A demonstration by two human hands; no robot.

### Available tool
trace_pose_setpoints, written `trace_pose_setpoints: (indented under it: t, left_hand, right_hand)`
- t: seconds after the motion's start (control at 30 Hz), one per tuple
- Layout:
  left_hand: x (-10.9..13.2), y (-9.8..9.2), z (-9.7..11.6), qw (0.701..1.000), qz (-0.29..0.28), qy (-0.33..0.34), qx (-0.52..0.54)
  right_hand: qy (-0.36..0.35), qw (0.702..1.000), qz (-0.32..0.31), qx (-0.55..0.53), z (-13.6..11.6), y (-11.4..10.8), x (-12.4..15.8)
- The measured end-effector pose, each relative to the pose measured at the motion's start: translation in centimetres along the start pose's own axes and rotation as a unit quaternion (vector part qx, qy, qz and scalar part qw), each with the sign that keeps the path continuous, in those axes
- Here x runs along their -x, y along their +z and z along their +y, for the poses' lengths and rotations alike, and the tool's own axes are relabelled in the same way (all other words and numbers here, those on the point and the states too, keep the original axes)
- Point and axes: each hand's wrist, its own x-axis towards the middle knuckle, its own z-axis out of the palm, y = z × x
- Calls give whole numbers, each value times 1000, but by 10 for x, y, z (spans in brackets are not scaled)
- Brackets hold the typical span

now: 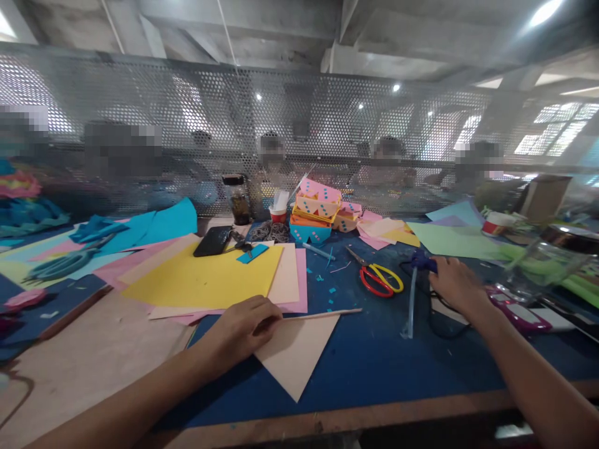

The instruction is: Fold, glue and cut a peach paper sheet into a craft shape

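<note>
My left hand [253, 321], its fingers curled, holds a pale peach sheet of paper [299, 355] down on the blue table. The sheet's upper edge is rolled into a thin tube [346, 311] that sticks out to the right, and one corner points toward me. At the right, my right hand [456, 284] is closed around what looks like a dark purple glue gun [422, 260]. A translucent glue stick [412, 305] extends from it, with a black cord beside it. Red and yellow-handled scissors [381, 279] lie partly open between my hands.
Yellow paper [210, 274] lies over pink and peach sheets, with a black phone [213, 241] and keys on it. Decorated paper pieces [313, 212] are stacked behind. Teal scissors [65, 265] lie left. A glass jar [538, 262] stands right. A perforated metal screen [299, 118] crosses the back.
</note>
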Motion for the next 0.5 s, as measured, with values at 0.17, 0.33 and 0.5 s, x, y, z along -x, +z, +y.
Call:
trace_pose_setpoints:
  t: [0.17,0.33,0.5]
  left_hand:
    - [1,3,0,999,6,17,-31]
    - [1,2,2,999,-2,30,-44]
    - [0,2,3,999,-5,28,-43]
  right_hand:
    - [37,995,62,-66,7,-15,8]
    - [45,977,94,-183,-4,-48,26]
    - [-2,935,98,-340,-39,-79,52]
